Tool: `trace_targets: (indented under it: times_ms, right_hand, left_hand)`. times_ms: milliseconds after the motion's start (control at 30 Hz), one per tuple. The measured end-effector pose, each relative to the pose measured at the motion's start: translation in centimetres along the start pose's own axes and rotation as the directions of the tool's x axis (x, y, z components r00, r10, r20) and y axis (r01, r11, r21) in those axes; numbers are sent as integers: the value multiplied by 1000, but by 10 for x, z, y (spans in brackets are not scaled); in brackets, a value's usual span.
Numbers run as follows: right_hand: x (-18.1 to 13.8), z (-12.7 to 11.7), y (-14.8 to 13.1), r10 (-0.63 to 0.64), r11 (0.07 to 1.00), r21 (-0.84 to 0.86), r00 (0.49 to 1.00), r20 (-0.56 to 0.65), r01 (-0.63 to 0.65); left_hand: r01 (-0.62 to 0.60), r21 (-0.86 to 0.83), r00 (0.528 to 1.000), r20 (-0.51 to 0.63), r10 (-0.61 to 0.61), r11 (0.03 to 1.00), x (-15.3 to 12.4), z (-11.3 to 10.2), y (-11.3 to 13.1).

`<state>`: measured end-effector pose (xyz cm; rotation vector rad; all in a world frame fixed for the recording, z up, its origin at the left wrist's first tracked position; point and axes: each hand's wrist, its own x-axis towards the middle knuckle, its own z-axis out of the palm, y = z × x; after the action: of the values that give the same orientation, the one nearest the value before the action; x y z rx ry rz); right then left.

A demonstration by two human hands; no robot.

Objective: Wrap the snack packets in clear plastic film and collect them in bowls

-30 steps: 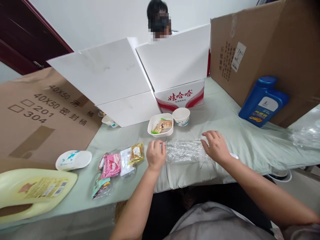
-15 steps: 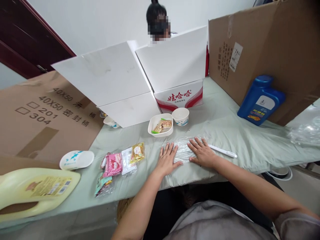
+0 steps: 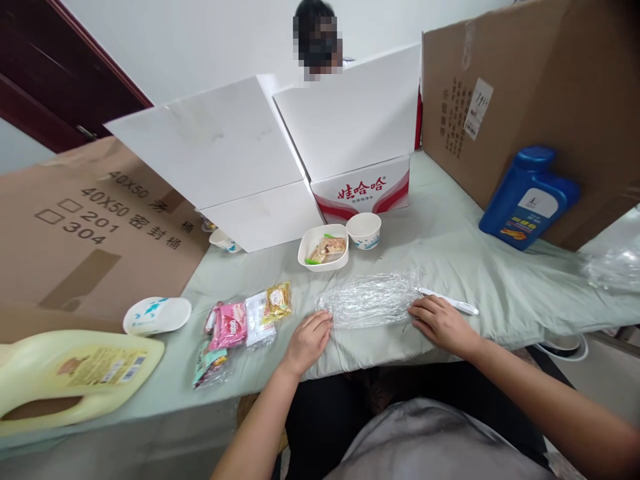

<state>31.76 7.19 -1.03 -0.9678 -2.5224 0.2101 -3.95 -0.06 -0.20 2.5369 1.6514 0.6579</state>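
Note:
A crinkled strip of clear plastic film lies flat on the cloth in front of me. My left hand is at its lower left corner, fingers together and closed on the film's edge. At the opposite end, my right hand has its fingers bent and closed over the film's right edge; the thumb is mostly hidden. A white utility knife rests just beyond the right hand, partly covered by it.
Behind the film stand a white tray holding wrapped snacks and a paper bowl. Snack packets, a tipped paper cup and a yellow jug are left. A blue bottle leans rightward. Boxes and a person are behind.
My hands have slid apart from the middle of the film to its two ends. Fingers that were spread flat are now drawn in, and more of the film shows.

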Motion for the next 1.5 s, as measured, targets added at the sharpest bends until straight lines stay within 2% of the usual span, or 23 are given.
trace_targets:
  times_ms: [167,267,367,433,533,600,700,767,833,900,967,1033,1133,1233,1333,1433,1500]
  right_hand:
    - [8,-14,-4,-62,990,126,997,42,57]
    - [16,-17,-7,66,979,186,994,85,-81]
    - [32,-12,-10,294,946,106,949,112,-306]
    - [46,-6,-11,402,915,-16,905,138,-403]
    - [60,0,-10,469,880,-179,864,183,-440]
    - [63,-1,-9,481,871,-214,857,187,-442]
    - [60,-7,-12,414,894,-224,907,77,-389]
    - [57,-6,-17,236,950,-210,972,-6,-232]
    - [56,2,-24,2,986,-169,1000,13,0]
    - [56,16,-30,-131,984,-110,985,110,143]
    - [55,29,-33,-126,987,-73,973,193,143]
    - [50,36,-35,-84,993,-64,969,232,101]
    - [30,31,-38,-76,995,-50,969,233,90]
    - [-1,18,-40,-110,993,-12,970,218,115]
    - [-28,6,-39,-159,987,44,972,174,153]
    - [-38,-10,-40,-203,973,140,971,128,185]
    - [-33,-26,-44,-235,953,226,963,132,201]
  left_hand:
    - [154,-111,986,-47,-160,982,0,-9,3]
    - [288,-89,956,-30,-291,954,4,-9,-2]
    - [409,-48,912,-7,-410,911,18,-4,-10]
    - [476,0,879,17,-476,880,30,1,-14]
    - [544,99,834,51,-550,833,46,5,-18]
    - [566,160,817,25,-576,809,51,4,-17]
    - [536,249,844,-143,-517,807,52,-1,-6]
    - [482,266,870,-262,-419,835,52,-1,10]
    - [375,220,912,-261,-316,901,54,5,30]
    - [266,156,957,-163,-240,951,58,19,49]
    - [253,147,966,-94,-242,956,60,34,61]
    - [295,178,955,-91,-283,939,60,45,64]
    - [292,189,956,-92,-280,937,58,48,60]
    - [213,157,977,-54,-207,965,55,43,62]
    - [115,82,993,-1,-115,990,55,42,76]
    - [-14,-36,997,71,16,999,54,46,96]
    - [-94,-117,988,110,107,989,52,49,105]
